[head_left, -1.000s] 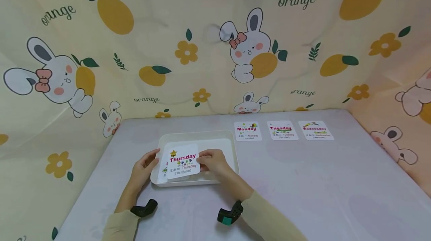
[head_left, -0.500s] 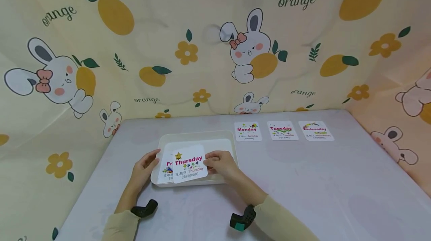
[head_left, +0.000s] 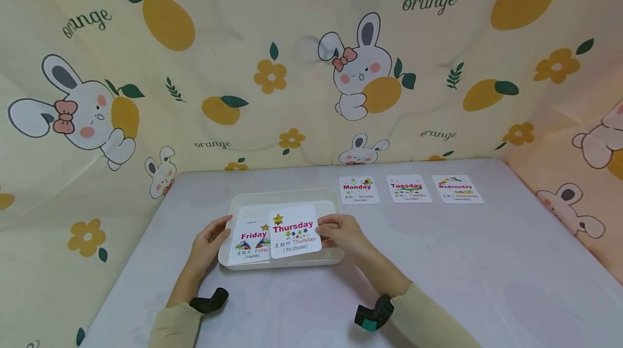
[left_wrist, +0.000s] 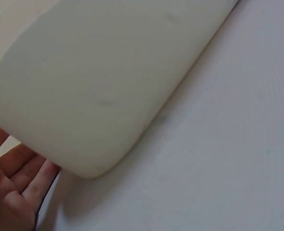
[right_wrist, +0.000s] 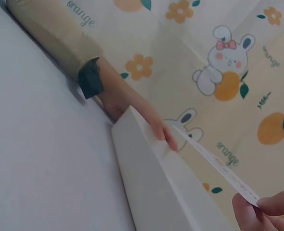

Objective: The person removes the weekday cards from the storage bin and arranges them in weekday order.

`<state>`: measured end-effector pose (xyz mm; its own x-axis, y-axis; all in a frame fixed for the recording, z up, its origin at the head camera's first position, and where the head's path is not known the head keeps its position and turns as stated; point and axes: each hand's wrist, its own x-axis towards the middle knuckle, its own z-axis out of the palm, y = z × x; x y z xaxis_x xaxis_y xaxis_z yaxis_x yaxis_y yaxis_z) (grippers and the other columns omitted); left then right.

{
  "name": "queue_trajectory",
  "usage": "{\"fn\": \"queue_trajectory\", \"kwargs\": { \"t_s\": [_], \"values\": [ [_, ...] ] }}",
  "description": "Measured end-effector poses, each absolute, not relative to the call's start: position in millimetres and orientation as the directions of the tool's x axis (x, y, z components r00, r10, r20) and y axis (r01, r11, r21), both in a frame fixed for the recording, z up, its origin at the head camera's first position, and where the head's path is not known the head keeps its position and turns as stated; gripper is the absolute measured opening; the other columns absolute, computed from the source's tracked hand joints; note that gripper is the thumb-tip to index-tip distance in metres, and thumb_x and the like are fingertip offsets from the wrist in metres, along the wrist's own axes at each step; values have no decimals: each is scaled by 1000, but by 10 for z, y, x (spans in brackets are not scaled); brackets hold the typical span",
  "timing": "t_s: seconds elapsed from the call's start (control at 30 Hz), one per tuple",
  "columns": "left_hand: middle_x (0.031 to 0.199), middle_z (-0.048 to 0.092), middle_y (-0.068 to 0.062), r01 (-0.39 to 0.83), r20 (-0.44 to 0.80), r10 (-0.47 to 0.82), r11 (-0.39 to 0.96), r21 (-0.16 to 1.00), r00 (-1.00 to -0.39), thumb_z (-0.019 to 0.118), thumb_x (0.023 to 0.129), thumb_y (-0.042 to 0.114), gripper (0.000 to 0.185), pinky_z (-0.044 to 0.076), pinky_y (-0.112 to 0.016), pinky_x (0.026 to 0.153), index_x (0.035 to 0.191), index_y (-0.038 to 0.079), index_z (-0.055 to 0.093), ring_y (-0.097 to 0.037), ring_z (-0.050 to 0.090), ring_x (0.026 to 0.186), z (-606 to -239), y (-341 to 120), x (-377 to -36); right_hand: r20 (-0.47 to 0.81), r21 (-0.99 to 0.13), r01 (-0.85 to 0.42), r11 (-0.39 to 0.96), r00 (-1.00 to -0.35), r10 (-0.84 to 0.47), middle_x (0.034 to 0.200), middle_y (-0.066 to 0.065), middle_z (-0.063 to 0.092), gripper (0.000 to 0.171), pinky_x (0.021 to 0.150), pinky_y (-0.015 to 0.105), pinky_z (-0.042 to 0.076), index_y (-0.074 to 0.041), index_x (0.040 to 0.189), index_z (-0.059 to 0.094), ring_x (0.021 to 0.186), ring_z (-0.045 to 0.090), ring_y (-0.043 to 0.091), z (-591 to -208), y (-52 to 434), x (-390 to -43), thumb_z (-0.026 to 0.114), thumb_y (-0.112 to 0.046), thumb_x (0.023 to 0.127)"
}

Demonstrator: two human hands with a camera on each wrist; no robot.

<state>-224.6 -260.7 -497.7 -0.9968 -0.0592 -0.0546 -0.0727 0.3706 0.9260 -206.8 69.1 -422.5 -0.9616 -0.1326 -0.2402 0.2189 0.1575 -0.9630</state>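
Sliding rightward since a second ago, the Thursday card (head_left: 295, 231) now uncovers the Friday card (head_left: 253, 241) beneath it in the white tray (head_left: 284, 197). The right hand (head_left: 342, 232) pinches its right edge, the nearer grip; the left hand (head_left: 209, 240) rests loosely against the tray's left rim on the counter (head_left: 486, 261).

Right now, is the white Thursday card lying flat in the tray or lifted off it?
Lifted. The right hand pinches the white Thursday card at its edge, and the right wrist view shows it slanting above the shallow white plastic tray.
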Motion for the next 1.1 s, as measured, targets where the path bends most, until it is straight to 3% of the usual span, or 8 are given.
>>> {"fn": "queue_trajectory", "kwargs": {
  "t_s": [0.4, 0.7, 1.1],
  "values": [
    [153, 41, -11, -63, -44, -59, 374, 926, -997, 54, 99, 25, 44, 29, -44, 120, 141, 13, 47, -27, 37, 145, -4998, -2596, -2249, -226, -968, 204, 143, -961, -162, 96, 14, 74, 29, 69, 24, 60, 11, 114, 59, 72, 66, 8, -4196, 991, -2054, 59, -5, 90],
    [152, 42, -10, -69, -46, -69, 371, 926, -997, 54, 99, 24, 44, 30, -43, 119, 140, 13, 48, -27, 37, 145, -4992, -2592, -2246, -221, -969, 196, 153, -960, -169, 89, -1, 72, 31, 71, 22, 59, 11, 116, 58, 74, 65, 7, -4141, 1256, -2057, 58, -7, 91],
    [152, 42, -9, -84, -62, -71, 374, 923, -996, 54, 99, 24, 44, 30, -42, 119, 141, 14, 47, -25, 38, 143, -4982, -2599, -2252, -217, -958, 178, 224, -963, -162, 90, 0, 72, 33, 70, 22, 58, 12, 117, 57, 76, 65, 8, -4152, 1598, -2058, 57, -10, 92]
  ]
}}
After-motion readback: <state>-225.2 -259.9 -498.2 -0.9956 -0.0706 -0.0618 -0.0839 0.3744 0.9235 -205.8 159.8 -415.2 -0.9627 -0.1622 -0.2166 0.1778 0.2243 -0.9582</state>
